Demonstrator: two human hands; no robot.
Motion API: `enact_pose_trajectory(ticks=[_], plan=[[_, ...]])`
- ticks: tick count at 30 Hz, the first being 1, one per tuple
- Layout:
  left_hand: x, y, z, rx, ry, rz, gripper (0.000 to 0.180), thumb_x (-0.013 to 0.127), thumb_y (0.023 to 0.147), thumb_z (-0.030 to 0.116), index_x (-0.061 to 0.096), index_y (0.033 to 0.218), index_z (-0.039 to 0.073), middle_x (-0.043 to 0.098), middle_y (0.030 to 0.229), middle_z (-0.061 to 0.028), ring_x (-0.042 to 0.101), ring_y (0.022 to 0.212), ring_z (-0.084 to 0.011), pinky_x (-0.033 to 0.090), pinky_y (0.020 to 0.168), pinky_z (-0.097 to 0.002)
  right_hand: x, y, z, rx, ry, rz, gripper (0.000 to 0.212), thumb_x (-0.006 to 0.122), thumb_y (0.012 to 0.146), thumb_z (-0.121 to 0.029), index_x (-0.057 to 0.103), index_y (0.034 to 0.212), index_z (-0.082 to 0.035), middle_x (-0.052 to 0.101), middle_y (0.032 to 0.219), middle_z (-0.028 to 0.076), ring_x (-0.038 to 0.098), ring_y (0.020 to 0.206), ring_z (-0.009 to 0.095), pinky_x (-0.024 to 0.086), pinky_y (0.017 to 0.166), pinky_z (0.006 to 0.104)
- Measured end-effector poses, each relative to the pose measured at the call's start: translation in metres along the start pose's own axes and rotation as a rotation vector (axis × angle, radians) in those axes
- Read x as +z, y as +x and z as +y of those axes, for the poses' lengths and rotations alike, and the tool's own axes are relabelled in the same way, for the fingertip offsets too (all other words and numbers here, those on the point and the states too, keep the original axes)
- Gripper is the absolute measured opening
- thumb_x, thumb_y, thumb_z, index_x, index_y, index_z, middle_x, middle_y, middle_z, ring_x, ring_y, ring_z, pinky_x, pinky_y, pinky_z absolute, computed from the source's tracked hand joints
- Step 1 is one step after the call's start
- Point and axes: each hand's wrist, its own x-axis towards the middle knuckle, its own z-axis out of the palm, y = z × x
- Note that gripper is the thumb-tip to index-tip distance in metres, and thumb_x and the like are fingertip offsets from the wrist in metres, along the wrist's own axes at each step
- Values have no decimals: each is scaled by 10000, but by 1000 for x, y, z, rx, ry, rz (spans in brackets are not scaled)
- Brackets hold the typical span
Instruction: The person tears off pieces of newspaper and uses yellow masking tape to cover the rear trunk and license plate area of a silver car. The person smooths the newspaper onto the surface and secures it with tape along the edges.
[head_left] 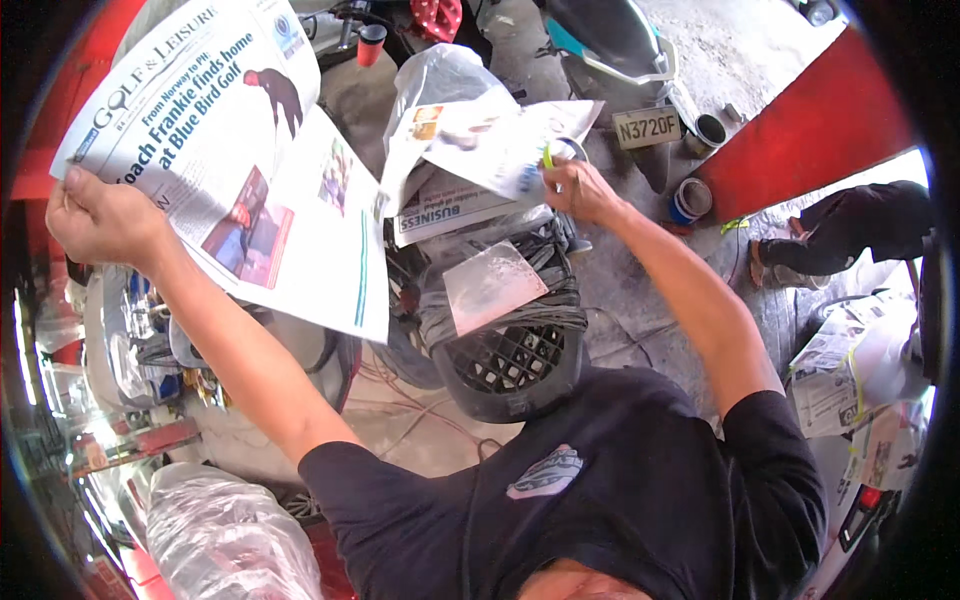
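My left hand [108, 222] is closed on the edge of a large newspaper sheet [285, 225], held up and spread open at the left. My right hand [582, 188] is closed on what looks like a roll of yellow-green tape [549, 155], mostly covered by my fingers. Beside that hand, more newspaper sheets [480, 150] lie over clear plastic [445, 78]. Nearer to me stands a black plastic crate [510, 385] with dark cords [435, 325] around its top. A pale, worn flat sheet [493, 285] rests on it.
A red slanted panel [810, 130] fills the upper right, with open cans [690, 200] beside it. A motorcycle part with a plate [648, 128] is at the back. Another person's legs [840, 240] show at right, above newspaper-covered parts [830, 365]. Plastic-wrapped material [225, 535] stands at lower left.
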Motion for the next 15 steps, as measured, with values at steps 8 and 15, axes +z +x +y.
enact_pose_trajectory(ticks=[8,15], plan=[[-7,-34,21,-76,23,-173,232,621,1023,108,655,1077,-115,730,977,-198,696,881,-233,549,845,-317,11,38,2,-304,-370,-78,177,700,846,-210,687,809,-37,692,863,171,692,794,356,547,726,447],[-4,-39,77,-379,-713,-349,161,592,1054,71,629,1123,-70,714,1048,-112,660,944,-134,528,882,-264,-69,78,-101,124,380,113,417,721,930,-371,739,1095,11,722,940,209,712,864,342,540,798,434]])
